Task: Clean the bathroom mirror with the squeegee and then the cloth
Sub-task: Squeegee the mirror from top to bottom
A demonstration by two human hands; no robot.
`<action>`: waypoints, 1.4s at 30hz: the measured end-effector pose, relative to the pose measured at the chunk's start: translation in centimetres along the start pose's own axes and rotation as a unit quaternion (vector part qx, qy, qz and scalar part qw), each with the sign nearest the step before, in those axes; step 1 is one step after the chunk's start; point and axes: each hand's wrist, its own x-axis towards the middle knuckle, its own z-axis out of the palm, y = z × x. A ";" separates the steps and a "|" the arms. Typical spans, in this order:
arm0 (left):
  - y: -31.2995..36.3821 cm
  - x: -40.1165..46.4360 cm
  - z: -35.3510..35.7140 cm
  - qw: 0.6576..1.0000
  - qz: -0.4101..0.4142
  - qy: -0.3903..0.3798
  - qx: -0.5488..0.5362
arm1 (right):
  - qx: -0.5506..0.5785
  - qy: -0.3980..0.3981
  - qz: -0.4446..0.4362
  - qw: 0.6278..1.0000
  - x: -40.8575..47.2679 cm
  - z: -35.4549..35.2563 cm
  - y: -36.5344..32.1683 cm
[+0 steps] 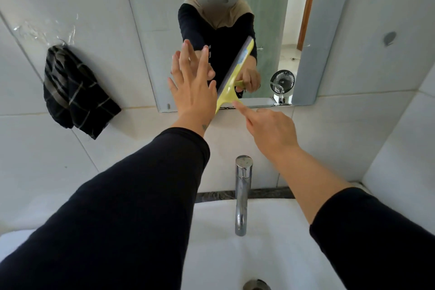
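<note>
A yellow squeegee [229, 88] lies slanted against the mirror [266, 30], its blade running from lower left to upper right. My right hand [270, 128] grips its handle, index finger stretched along it. My left hand [193, 85] is flat against the glass just left of the squeegee, fingers spread, holding nothing. A dark checked cloth [75, 94] hangs on the tiled wall to the left of the mirror. The mirror reflects a person in black sleeves wearing a headset.
A chrome tap [242, 193] rises over the white basin [270, 242] below my arms; the drain [256, 285] shows at the bottom edge. A small fan appears as a reflection in the mirror's lower right. White tiled walls surround the mirror.
</note>
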 end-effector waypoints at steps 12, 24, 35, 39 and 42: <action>4.8 -0.1 3.2 0.999 0.045 0.011 0.011 | 0.034 0.044 0.048 0.997 -1.6 1.4 4.9; 6.0 -0.8 6.3 0.997 0.075 0.012 0.032 | 0.151 0.055 0.123 0.979 -4.1 3.7 6.7; 5.9 -0.8 6.7 0.996 0.074 0.021 0.041 | 0.209 0.040 0.178 0.961 -5.7 4.5 6.9; 6.5 -1.0 5.9 0.997 0.067 -0.002 0.035 | 0.198 -0.016 0.198 0.960 -7.4 3.3 8.0; 8.1 -2.1 5.2 0.998 0.051 -0.026 0.024 | 0.173 -0.067 0.218 0.958 -8.7 1.5 9.1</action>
